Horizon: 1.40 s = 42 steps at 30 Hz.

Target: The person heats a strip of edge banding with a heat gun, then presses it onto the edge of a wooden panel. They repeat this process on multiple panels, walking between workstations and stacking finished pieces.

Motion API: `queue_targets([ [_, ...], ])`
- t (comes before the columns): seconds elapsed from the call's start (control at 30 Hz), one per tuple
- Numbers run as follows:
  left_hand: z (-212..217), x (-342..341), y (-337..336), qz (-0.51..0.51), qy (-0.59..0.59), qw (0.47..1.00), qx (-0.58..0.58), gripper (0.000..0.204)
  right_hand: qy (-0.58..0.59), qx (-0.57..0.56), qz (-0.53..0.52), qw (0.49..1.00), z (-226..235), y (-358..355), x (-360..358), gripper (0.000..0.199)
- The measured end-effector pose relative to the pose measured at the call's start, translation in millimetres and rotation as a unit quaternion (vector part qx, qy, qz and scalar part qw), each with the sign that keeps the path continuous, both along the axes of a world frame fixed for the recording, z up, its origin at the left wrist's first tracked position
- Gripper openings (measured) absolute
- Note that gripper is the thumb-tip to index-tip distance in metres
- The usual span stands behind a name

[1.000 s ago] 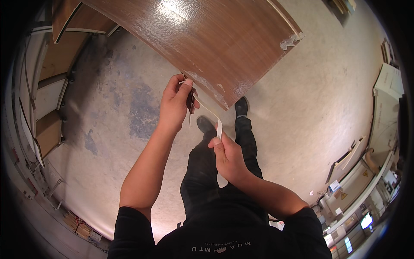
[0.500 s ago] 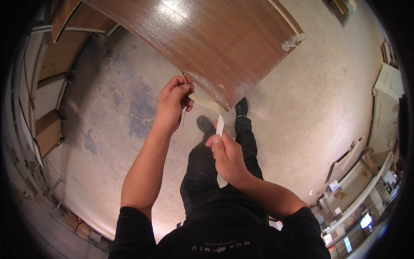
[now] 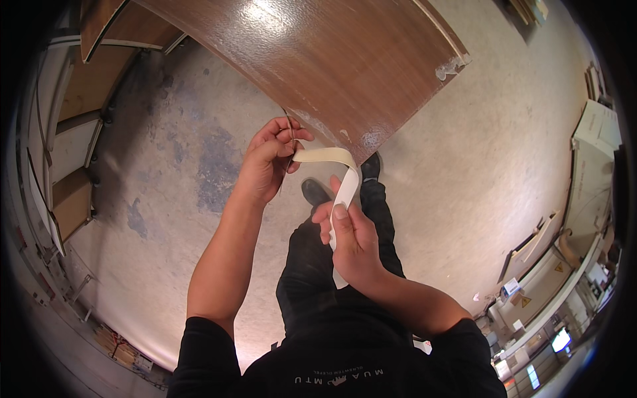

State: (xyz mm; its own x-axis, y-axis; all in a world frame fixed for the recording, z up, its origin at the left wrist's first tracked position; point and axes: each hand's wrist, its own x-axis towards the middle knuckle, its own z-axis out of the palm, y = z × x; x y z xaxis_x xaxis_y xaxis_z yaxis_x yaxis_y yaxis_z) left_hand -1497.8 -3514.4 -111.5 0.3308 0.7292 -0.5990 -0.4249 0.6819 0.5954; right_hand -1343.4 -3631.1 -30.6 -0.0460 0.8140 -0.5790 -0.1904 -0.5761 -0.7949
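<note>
A pale, flat strip like tape (image 3: 325, 154), cream on one stretch and white on the other, bends in a loop between my hands. My right hand (image 3: 355, 239) pinches its white part under the thumb, and a tail hangs below the fingers. The cream end reaches my left hand (image 3: 269, 156), whose thumb and fingers are closed on a thin dark strip (image 3: 290, 121). That dark strip runs up toward the edge of a glossy brown wood-grain panel (image 3: 318, 73). Whether it joins the panel, I cannot tell. Whitish residue marks the panel's near corner.
Under the panel lies a stained concrete floor (image 3: 172, 152), with my dark shoes (image 3: 316, 191) near its close corner. Boards and panels (image 3: 79, 139) stand along the left. At the right are leaning boards (image 3: 531, 249) and a large pale machine or cabinet (image 3: 587, 159).
More of the pale strip now shows below my right hand, and its loop bows wider to the right. My left hand stays nearly in place, its fingers slightly more extended.
</note>
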Motion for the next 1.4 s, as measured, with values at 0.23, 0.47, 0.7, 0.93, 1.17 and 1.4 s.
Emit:
queue_targets([
  [0.23,2.5,-0.6,-1.4,-0.009,0.012,1.000,0.009,0.039,-0.044,0.063,0.046,0.996,-3.8,2.2,3.0,0.046],
  [0.47,3.4,-0.3,-0.7,-0.002,-0.001,1.000,-0.002,0.034,-0.167,0.145,0.107,0.969,-30.7,3.2,-4.8,0.044],
  [0.7,6.5,0.5,-4.8,0.033,0.032,0.999,0.016,0.037,-0.323,0.209,0.196,0.902,-41.3,11.1,14.1,0.049],
  [0.93,3.9,-2.4,-12.0,0.010,0.030,0.997,0.073,0.037,-0.365,0.192,0.226,0.882,-38.2,19.6,14.0,0.047],
  [1.17,5.7,1.1,-13.2,0.022,0.067,0.995,0.076,0.044,-0.378,0.179,0.242,0.876,-39.8,19.2,11.2,0.047],
  [1.4,7.6,-1.3,-8.1,0.027,0.057,0.997,0.047,0.042,-0.380,0.165,0.241,0.878,-45.3,15.1,18.2,0.049],
])
